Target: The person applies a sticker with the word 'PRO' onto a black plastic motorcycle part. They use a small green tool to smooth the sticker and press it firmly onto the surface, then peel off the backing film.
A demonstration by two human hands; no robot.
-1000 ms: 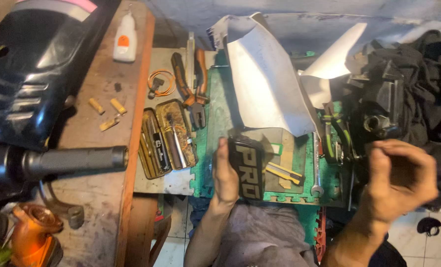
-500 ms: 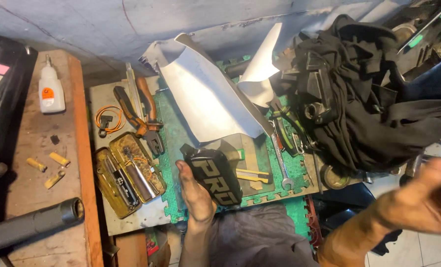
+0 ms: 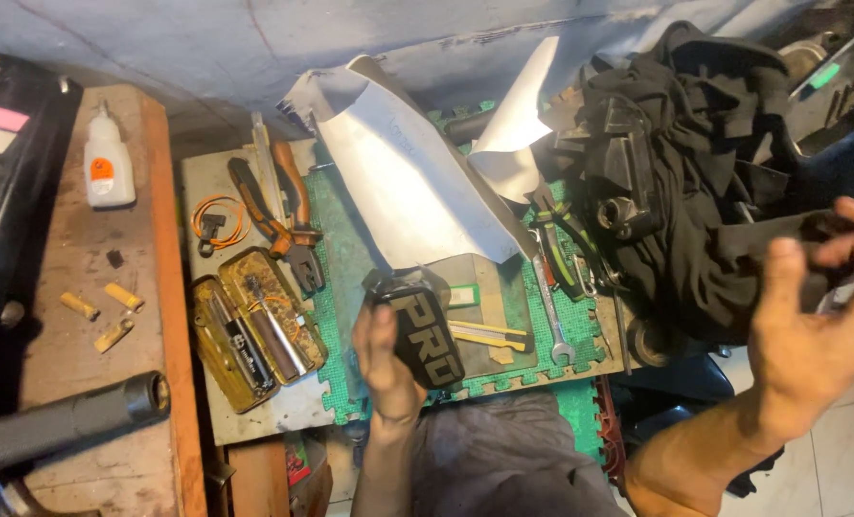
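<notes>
While the left hand [image 3: 386, 356] pressed against its near-left edge, the black pad [image 3: 419, 328] with pale block lettering lay on the green foam mat [image 3: 342, 251] at the middle of the tabletop. Left fingers [image 3: 373, 330] were curled along the pad's side, gripping it loosely; thumb hidden behind the pad.

Right of the pad, well apart, the right hand [image 3: 812, 316] hung raised beyond the tabletop's edge. Its fingers were spread and half-bent, pinching a strip of black material [image 3: 781, 237] that ran from the big black heap [image 3: 681, 163].

Just right of the pad lay a yellow-and-black utility knife [image 3: 489, 334], then a steel spanner [image 3: 548, 311]. Behind the pad, touching its far edge, a large curled sheet of pale grey material [image 3: 412, 187] rested across the mat.

Left of the pad sat an open brass-coloured tin [image 3: 254, 330] holding small tools, and beyond that orange-handled pliers [image 3: 288, 215] and a coil of orange wire [image 3: 218, 220].

Further left of the pad, on the wooden bench [image 3: 154, 239], stood a white glue bottle [image 3: 108, 165] and a dark tube [image 3: 63, 421].
</notes>
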